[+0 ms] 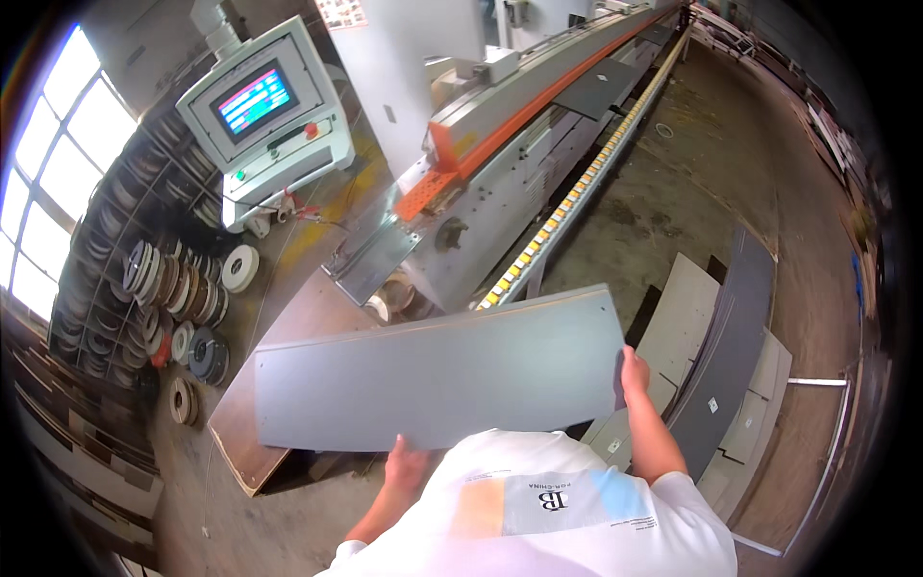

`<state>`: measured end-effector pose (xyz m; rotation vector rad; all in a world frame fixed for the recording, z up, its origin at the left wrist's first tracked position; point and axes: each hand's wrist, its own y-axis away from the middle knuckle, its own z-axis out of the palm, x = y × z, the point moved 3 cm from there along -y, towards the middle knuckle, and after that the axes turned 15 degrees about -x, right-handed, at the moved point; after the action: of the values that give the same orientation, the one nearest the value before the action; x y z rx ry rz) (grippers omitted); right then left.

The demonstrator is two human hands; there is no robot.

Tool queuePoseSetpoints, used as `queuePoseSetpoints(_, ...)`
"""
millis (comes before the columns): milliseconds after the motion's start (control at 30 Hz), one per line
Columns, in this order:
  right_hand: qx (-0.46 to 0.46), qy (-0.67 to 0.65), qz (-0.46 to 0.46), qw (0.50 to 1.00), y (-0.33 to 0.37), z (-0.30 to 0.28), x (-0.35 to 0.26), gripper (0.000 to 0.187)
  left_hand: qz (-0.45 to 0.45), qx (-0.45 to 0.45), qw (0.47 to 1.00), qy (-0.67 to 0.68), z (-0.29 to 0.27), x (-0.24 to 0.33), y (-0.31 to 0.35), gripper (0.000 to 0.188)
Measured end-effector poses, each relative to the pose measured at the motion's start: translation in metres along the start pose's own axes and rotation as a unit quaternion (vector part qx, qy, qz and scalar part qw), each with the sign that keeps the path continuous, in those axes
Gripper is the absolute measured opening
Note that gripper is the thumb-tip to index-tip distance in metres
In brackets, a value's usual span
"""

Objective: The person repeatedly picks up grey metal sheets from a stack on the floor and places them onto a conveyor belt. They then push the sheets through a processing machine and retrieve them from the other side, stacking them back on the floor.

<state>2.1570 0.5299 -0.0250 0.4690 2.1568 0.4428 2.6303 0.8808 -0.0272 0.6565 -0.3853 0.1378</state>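
White shirt (538, 519) beside grey panel (437, 375); left fingers (401, 444) grasp near edge, right fingers (630, 363) (partly hidden) right end.

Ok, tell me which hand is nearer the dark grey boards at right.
Right. The right hand is at the right end of the grey panel, left of the dark grey boards; the left hand is farther left, at the panel's near edge.
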Motion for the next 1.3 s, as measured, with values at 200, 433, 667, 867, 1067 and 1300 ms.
queuePoseSetpoints(200,-0.136,0.031,-0.232,0.963,-0.037,0.121,-0.134,0.051,0.079,0.103,0.989,0.071,-0.025,0.059,-0.008,0.037)
queuePoseSetpoints(433,-0.19,0.021,-0.336,0.922,0.01,0.221,-0.261,0.036,0.092,0.115,0.986,0.08,-0.032,0.097,-0.068,0.025)
queuePoseSetpoints(667,-0.345,-0.055,-0.213,0.913,0.014,0.298,-0.227,0.041,0.085,0.098,0.988,0.089,0.02,0.106,-0.108,0.035)
queuePoseSetpoints(867,-0.456,-0.245,-0.091,0.851,0.052,0.32,-0.267,0.059,0.015,0.06,0.997,0.036,-0.012,0.115,-0.106,0.055)
queuePoseSetpoints(1067,-0.469,-0.388,-0.07,0.79,0.058,0.328,-0.264,0.062,0.155,0.184,0.968,0.07,-0.07,0.146,-0.062,0.044)
queuePoseSetpoints(1300,-0.512,-0.388,-0.104,0.759,0.053,0.333,-0.269,0.07,0.148,0.198,0.963,0.103,-0.067,0.142,-0.078,0.047)
